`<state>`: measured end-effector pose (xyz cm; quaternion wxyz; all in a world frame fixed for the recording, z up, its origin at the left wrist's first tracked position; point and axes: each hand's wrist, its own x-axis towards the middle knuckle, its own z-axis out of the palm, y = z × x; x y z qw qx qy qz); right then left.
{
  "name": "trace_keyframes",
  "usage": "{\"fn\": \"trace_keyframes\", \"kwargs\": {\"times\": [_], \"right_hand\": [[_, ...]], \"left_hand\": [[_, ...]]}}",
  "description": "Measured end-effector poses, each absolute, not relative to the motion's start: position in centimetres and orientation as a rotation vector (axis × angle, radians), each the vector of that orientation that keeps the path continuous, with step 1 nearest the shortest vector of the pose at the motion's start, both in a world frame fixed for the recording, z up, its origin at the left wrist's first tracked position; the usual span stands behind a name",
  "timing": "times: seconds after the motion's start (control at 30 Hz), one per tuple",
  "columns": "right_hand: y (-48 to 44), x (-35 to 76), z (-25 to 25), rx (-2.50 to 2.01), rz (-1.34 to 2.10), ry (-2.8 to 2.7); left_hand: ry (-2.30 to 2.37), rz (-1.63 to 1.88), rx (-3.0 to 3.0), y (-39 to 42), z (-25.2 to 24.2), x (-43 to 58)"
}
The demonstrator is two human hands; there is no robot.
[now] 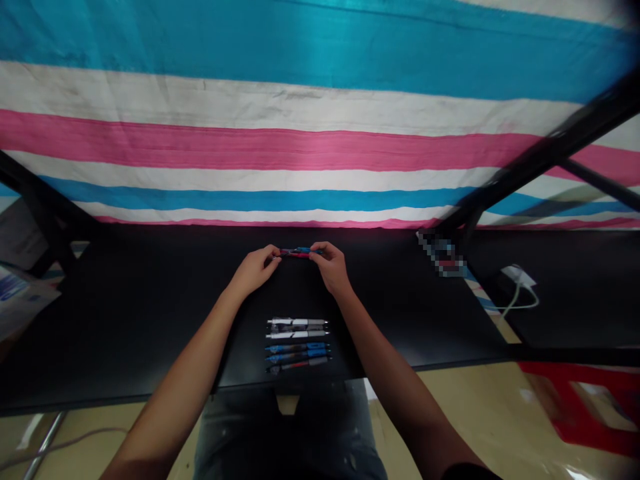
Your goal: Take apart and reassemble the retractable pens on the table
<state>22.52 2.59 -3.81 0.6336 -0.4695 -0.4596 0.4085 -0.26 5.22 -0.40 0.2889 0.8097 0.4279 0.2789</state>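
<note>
My left hand [257,268] and my right hand [331,265] are both stretched out over the black table [150,300]. Between them they hold one pen [299,252], blue and red, lying crosswise, each hand pinching one end. Nearer to me, close to the table's front edge, several pens [298,344] lie side by side in a neat row: two white-grey ones at the top, blue ones below, and one with red at the bottom.
A striped sheet of blue, white and pink [300,133] hangs behind the table. Black frame bars [545,153] slant at the right. A white charger with its cable [517,283] lies at the right. Papers [15,293] sit at the left edge.
</note>
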Motion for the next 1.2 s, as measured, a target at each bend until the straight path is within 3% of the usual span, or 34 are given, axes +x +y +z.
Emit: {"fn": "trace_keyframes", "kwargs": {"times": [0.53, 1.2], "right_hand": [[2.2, 22.7, -2.8, -1.169, 0.83, -1.351], [1.9, 21.8, -3.1, -1.086, 1.195, -1.249]], "left_hand": [[1.131, 0.704, 2.358, 5.5, -0.7, -0.8], [1.171, 0.632, 2.248, 4.9, -0.4, -0.1]]}}
